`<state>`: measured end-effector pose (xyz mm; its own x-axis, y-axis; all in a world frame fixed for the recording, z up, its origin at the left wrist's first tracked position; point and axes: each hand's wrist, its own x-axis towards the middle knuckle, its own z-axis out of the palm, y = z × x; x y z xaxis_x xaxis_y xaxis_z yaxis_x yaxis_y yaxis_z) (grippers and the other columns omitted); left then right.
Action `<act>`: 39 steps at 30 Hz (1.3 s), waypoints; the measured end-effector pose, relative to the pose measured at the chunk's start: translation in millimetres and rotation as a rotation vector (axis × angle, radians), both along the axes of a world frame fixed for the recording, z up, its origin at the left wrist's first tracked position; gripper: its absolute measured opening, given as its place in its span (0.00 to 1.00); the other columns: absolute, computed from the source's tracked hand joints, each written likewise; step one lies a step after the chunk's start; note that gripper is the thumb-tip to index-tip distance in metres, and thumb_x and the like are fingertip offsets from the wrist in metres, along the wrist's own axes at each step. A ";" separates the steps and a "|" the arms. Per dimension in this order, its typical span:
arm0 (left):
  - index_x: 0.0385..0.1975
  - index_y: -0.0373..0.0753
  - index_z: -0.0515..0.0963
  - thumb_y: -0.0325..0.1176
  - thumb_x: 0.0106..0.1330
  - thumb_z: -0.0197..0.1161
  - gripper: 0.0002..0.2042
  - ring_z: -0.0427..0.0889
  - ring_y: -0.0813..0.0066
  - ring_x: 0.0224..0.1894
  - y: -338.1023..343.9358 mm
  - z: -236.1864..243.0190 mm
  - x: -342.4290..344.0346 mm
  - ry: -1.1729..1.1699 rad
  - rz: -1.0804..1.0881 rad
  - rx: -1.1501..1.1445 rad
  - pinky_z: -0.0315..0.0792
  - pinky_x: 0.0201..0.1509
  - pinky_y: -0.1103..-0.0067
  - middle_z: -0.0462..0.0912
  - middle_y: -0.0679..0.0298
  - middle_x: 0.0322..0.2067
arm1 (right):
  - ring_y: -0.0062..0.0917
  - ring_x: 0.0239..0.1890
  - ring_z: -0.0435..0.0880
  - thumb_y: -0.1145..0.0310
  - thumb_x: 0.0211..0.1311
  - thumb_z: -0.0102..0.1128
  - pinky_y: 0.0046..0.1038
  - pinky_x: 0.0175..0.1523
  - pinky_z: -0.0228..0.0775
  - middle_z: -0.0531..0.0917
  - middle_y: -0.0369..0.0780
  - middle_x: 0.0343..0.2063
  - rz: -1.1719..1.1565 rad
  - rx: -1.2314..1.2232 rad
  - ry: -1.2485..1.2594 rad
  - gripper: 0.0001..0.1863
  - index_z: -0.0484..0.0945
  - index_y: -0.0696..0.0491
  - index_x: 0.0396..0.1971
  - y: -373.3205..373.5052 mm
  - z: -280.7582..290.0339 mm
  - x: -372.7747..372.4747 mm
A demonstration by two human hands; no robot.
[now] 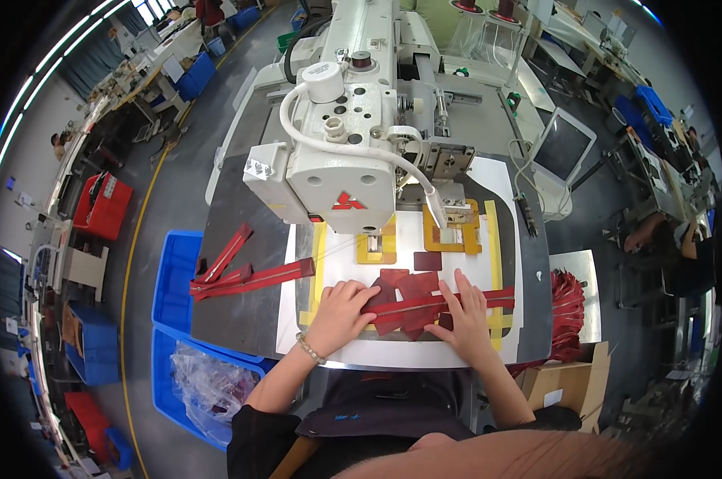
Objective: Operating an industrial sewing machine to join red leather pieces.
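Observation:
My left hand (341, 315) grips the left end of a red zipper strip (405, 310) and dark red fabric patches (415, 286) with curled fingers. My right hand (464, 315) lies with fingers spread on the same strip and the patches' right side. They rest on a white board (341, 351) edged with yellow tape. Just beyond stand two yellow clamp frames (377, 255), with a small maroon rectangle (428, 261) near them, beneath the head of a white sewing machine (329, 176). More red zippers (273, 278) lie at the left of the grey table (217, 327).
Blue bins (161, 335) stand left of the table, one holding clear plastic bags. At the right are a heap of red zippers (567, 311), a cardboard box (584, 383) and a monitor (560, 156). Other workbenches line both aisles, with people at some.

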<state>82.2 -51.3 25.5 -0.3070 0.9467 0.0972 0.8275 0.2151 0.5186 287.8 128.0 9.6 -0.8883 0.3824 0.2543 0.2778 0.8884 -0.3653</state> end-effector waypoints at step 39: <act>0.27 0.36 0.79 0.28 0.54 0.69 0.06 0.77 0.77 0.29 53.3 10.3 -15.1 -0.527 0.009 0.564 0.72 0.33 0.82 0.78 0.63 0.32 | 0.12 0.19 0.72 0.76 0.60 0.60 0.14 0.24 0.62 0.77 0.34 0.21 0.095 -1.545 0.398 0.04 0.73 0.55 0.29 5.2 12.7 -94.3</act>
<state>67.2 2.0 35.8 -0.4536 0.7948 0.4032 0.4404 -0.1934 0.8767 193.4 133.2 22.4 -0.8975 0.4302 -0.0964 -0.0825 -0.3787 -0.9218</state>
